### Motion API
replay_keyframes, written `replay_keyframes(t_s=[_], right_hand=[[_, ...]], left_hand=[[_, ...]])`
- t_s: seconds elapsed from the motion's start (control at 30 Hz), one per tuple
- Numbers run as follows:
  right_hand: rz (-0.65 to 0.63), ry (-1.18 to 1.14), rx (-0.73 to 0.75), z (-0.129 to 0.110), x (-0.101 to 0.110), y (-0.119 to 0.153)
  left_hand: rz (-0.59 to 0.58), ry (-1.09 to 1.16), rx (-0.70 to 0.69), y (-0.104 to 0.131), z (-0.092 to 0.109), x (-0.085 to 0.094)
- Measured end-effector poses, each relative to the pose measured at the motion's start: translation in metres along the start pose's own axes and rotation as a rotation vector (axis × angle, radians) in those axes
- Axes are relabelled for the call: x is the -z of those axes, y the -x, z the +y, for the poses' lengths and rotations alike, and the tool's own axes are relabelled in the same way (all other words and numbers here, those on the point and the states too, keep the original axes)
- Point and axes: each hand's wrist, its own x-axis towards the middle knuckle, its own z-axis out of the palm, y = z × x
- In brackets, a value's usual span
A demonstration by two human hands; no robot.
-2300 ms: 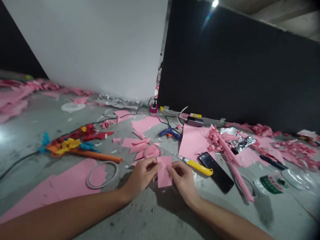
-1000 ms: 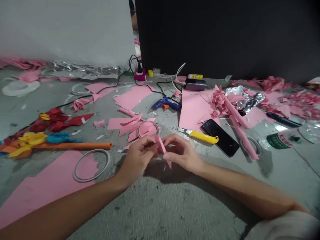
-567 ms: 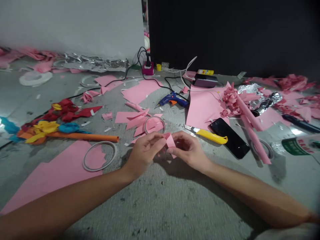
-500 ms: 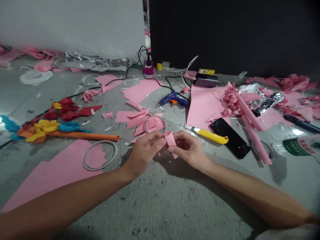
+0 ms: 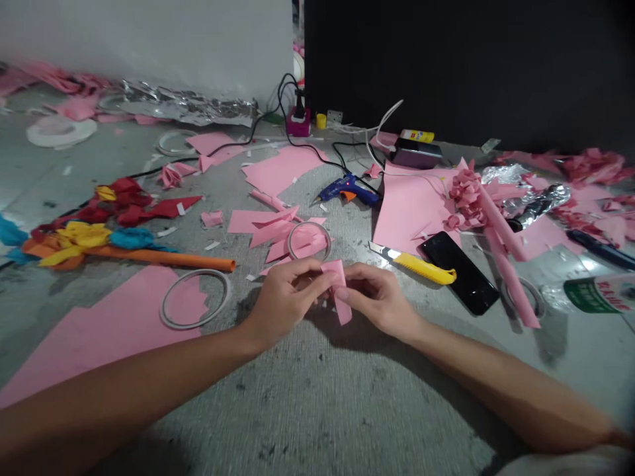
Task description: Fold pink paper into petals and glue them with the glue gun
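A small folded strip of pink paper (image 5: 340, 297) is held between both hands, just above the grey floor. My left hand (image 5: 288, 294) pinches its upper left side, thumb across the front. Closed on its right edge, my right hand (image 5: 380, 297) presses with the thumb; the fingers behind the paper are partly hidden. Beyond the hands lie several cut pink paper pieces (image 5: 270, 228) with a roll of tape (image 5: 309, 241) on top. A yellow utility knife (image 5: 419, 266) rests to the right of my right hand, its blade out.
A blue glue gun (image 5: 350, 190) lies farther back, near a purple plug adapter (image 5: 298, 123). On the right are a black phone (image 5: 460, 272), pink paper flowers (image 5: 466, 188) and a bottle (image 5: 598, 293). An orange paper tube (image 5: 173, 258) and another tape roll (image 5: 196, 299) lie left.
The pink strip, looped at its top before, now looks pressed flatter, with my left thumb farther over it. The view has shifted slightly; both hands stay nearly in place.
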Motion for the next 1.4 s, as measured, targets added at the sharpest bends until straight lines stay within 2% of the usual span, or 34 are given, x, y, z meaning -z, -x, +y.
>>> replay_keyframes(t_s=[0.5,1.23,1.4], right_hand=[[0.037,0.033,-0.007,0.0000,0.0003,0.0014],[0.077,0.057,-0.033,0.0003,0.0000,0.0016],[0.164,0.102,0.022,-0.0003,-0.0006,0.0034]], left_hand=[[-0.063,0.024,-0.021,-0.0008,0.0043,0.0014],[-0.062,0.010,-0.036,-0.0020,0.0048,0.0007],[-0.069,-0.007,-0.045,-0.0008,0.0050,0.0004]])
